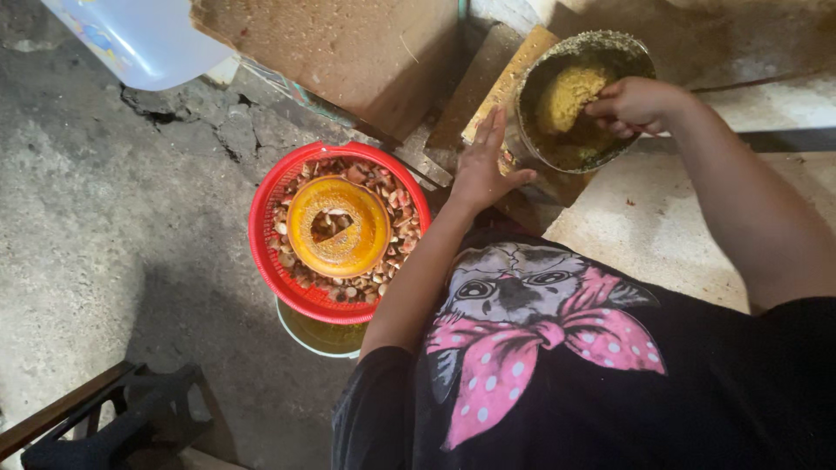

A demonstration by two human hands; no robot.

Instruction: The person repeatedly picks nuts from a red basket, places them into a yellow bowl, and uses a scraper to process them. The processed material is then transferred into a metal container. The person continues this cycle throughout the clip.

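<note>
While right hand (634,104) inside, tin (596,37) mouth-up

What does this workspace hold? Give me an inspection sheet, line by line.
Surface: cracked concrete floor, stained.
Job's things: metal pot of yellow mash, tilted.
Clutter: red basket of shells holding an orange bowl, over a bucket.
Grips: left hand open against the pot's side; right hand inside the pot, fingers curled in mash.
Cables: nothing seen.
Surroundings: wooden board, plastic jug, dark chair.
</note>
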